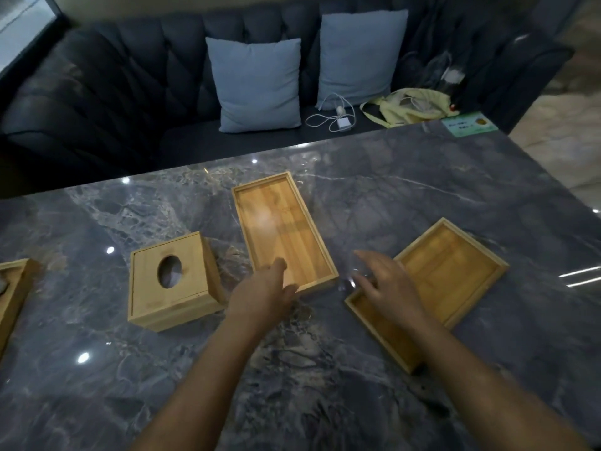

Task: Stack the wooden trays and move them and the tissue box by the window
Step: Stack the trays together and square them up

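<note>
Three wooden trays on bench (325,369): centre tray (283,229), two overlapping at right (452,265) | tissue box (172,284) left | left hand (263,294) grip open at centre tray's near corner | right hand (387,288) spread, empty | risk: glossy bench, tray skids.

**Dim room, glossy glare, soft focus**

The scene is dim overall. The polished grey marble tabletop (325,369) throws back small white ceiling-light spots along its left part and bright streaks at its right edge. A pale glare patch sits on the long rectangular wooden tray (283,229) at the table's centre. Both hands are motion-blurred. Beyond the table, the dark tufted sofa (113,92) bows with wide-angle distortion.
</note>
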### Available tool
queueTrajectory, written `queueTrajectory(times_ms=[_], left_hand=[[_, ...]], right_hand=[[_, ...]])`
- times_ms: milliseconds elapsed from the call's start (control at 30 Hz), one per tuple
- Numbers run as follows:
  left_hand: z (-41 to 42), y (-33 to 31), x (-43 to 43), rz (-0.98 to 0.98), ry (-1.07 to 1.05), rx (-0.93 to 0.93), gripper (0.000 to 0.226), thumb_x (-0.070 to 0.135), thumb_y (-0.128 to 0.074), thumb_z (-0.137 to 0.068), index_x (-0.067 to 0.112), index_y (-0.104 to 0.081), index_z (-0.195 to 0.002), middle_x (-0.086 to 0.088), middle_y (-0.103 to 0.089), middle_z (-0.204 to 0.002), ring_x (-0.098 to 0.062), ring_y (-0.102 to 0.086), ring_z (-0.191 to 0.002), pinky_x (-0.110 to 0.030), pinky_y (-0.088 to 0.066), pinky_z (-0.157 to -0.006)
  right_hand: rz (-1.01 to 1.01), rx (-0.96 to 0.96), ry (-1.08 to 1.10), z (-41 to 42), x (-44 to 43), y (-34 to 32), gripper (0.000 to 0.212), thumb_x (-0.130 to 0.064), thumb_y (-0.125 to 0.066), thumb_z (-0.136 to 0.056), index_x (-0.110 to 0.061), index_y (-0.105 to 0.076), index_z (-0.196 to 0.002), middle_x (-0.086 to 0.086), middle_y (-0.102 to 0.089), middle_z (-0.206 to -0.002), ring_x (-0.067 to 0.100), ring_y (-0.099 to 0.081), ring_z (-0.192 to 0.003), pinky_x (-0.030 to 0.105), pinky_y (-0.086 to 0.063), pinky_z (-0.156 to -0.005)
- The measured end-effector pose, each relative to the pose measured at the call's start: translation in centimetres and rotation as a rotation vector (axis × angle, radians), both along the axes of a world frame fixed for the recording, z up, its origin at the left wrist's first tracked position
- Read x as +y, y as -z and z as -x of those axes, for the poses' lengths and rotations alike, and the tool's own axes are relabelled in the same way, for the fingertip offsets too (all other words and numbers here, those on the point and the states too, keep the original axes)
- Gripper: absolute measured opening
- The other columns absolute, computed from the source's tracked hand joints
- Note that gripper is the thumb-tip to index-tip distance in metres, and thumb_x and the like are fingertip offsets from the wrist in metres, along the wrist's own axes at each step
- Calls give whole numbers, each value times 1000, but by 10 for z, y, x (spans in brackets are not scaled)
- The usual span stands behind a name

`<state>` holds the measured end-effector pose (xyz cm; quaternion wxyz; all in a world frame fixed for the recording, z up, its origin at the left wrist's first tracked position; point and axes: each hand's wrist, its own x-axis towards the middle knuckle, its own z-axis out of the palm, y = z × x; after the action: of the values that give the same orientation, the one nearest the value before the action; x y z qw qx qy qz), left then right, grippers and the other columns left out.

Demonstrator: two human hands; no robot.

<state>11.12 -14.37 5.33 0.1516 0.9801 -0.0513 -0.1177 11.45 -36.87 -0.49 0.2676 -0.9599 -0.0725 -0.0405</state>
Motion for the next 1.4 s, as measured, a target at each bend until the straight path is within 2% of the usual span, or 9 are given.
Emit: queueTrajectory(times_ms=[133, 367, 467, 600, 700, 900, 1133, 1300, 1400], left_hand=[[-2, 4, -54, 299, 180, 9, 30, 34, -52, -91, 14, -53, -113, -11, -64, -115, -27, -59, -105, -35, -46, -82], [8, 60, -121, 232, 164, 245, 74, 44, -50, -90, 3, -22, -144, -19, -28, -152, -32, -23, -142, -39, -19, -116], [8, 64, -132, 244, 43, 399, 80, 42, -50, -90, 1, -10, -147, -21, -16, -156, -34, -13, -145, -41, -13, -117], [4, 53, -139, 552, -141, 576, 43, 18, -54, -87, -3, -52, -124, -26, -57, -128, -39, -55, -117, -50, -46, -100], [11, 49, -137, 611, -211, 550, 34, 17, -56, -87, -3, -60, -115, -25, -65, -114, -39, -62, -105, -50, -52, -92], [32, 54, -135, 709, -305, 587, 41, 22, -56, -91, -4, -48, -121, -10, -56, -113, -29, -56, -106, -33, -46, -82], [18, 26, -119, 800, -208, 154, 25, 35, -40, -97, 13, -51, -98, 6, -54, -83, -15, -53, -81, -24, -39, -60], [-3, 4, -91, 981, -373, -99, 19, 32, -42, -97, 19, -51, -85, 11, -53, -73, -4, -52, -68, -11, -40, -51], [-13, -3, -64, 869, -394, -256, 27, 32, -40, -97, 16, -57, -83, 8, -56, -71, -8, -53, -67, -21, -42, -56]], right_hand=[[-86, 79, 495, 19, -15, 1, 48, -25, -56, -90, -10, -46, -134, 15, -40, -146, 31, -34, -133, 41, -23, -107], [-428, 401, 1005, 60, -21, 5, 88, -32, -59, -87, -8, 0, -148, 15, 1, -159, 28, -6, -146, 47, -12, -114], [-659, 371, 1059, 65, -17, 7, 91, -25, -63, -83, -9, -3, -149, 14, -5, -159, 28, -13, -144, 46, -16, -116], [-1013, 281, 1166, 66, -18, 2, 71, -14, -62, -75, -10, -32, -139, 16, -41, -143, 35, -44, -125, 51, -38, -105], [-1121, 302, 1230, 70, -35, -2, 59, -9, -59, -79, -3, -36, -133, 18, -49, -134, 36, -50, -119, 52, -43, -101], [-1005, 433, 1131, 71, -50, -1, 34, -12, -50, -93, 3, -47, -123, 20, -54, -124, 35, -52, -110, 39, -43, -89], [-866, 289, 859, 50, -43, -36, 19, -20, -42, -97, -11, -57, -104, 8, -59, -102, 22, -55, -88, 35, -43, -79], [-484, 108, 458, 20, -28, -64, 23, -22, -47, -96, -5, -62, -95, 10, -61, -87, 23, -55, -81, 25, -32, -63], [-266, 82, 352, 2, -6, -62, 32, -27, -44, -97, -1, -58, -83, 24, -64, -84, 34, -59, -81, 32, -31, -61]])
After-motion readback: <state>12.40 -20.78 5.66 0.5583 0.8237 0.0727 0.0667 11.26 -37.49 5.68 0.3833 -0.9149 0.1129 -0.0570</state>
